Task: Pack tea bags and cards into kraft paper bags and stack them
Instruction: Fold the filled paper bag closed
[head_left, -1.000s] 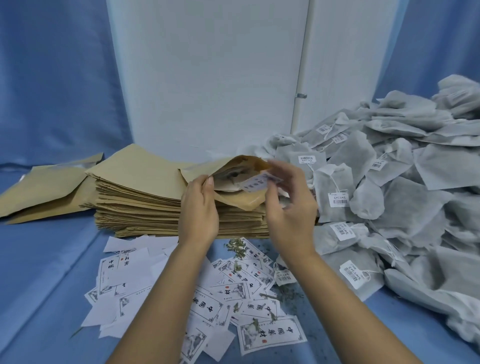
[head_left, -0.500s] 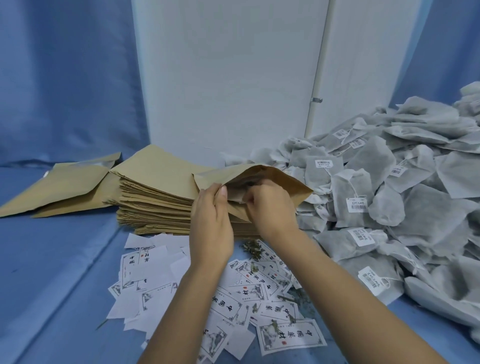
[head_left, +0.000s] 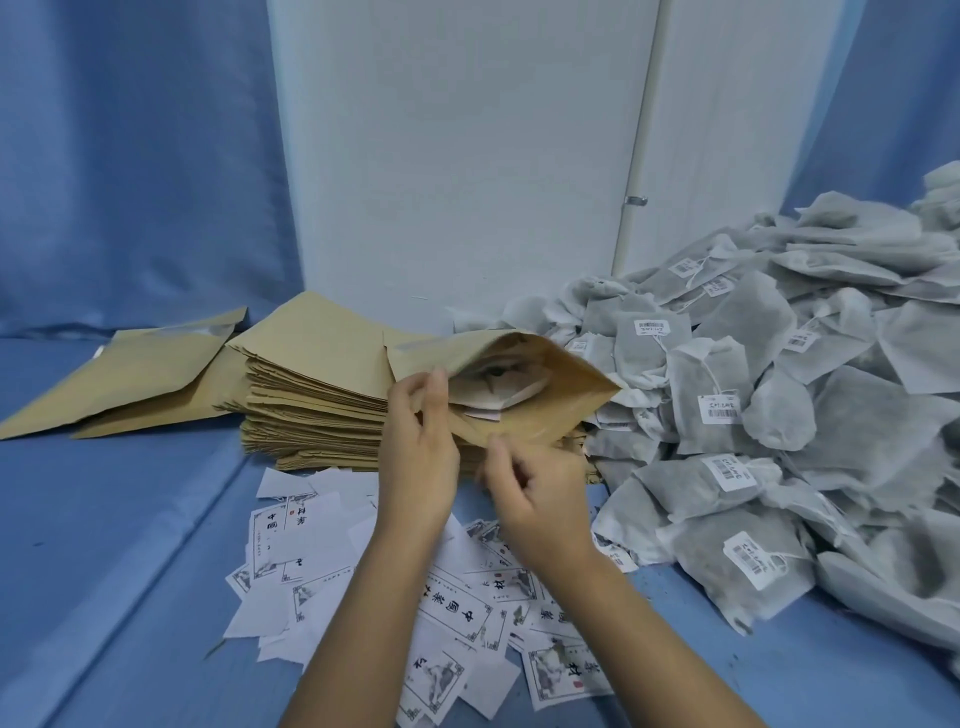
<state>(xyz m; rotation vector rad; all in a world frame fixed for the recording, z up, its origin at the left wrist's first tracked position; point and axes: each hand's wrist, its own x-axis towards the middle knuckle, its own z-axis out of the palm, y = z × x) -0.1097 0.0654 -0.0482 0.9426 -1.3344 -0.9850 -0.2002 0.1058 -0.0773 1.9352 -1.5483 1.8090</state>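
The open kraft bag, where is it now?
The open kraft bag sits mid-frame in the head view atop the bag stack, gripped by the left hand, tea bag pile at its right.

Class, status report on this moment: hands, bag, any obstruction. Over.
Left hand grips open kraft bag at its mouth. Right hand at lower lip, grip unclear. Tea bag inside. Nothing blocking.

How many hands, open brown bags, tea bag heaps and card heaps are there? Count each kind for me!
Hands: 2 (left hand, right hand)
Open kraft bag: 1
Tea bag heap: 1
Card heap: 1
Total: 5
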